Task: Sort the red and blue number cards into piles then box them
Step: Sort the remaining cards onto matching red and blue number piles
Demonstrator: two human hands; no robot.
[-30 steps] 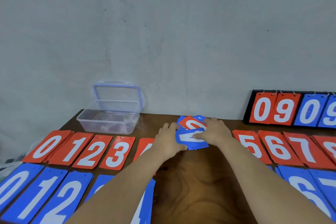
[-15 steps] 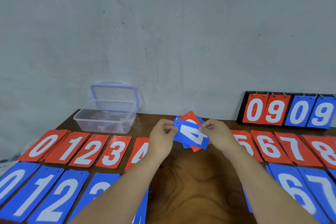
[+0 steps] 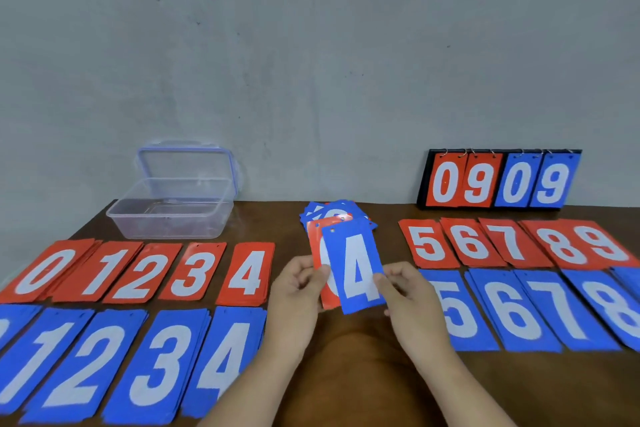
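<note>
I hold two cards upright above the table's middle: a blue 4 card in front and a red card behind it. My left hand pinches their left edge and my right hand pinches the blue card's right edge. A loose mixed pile of cards lies behind them. Red piles 0 to 4 and blue piles below them lie at the left. Red piles 5 to 9 and blue piles lie at the right.
An open clear plastic box with its lid raised stands at the back left of the wooden table. A black flip scoreboard showing 09 09 leans against the grey wall at the back right.
Both hands lifted the blue 4 card and a red card off the loose pile and drew them toward me. The camera view tilted down.
</note>
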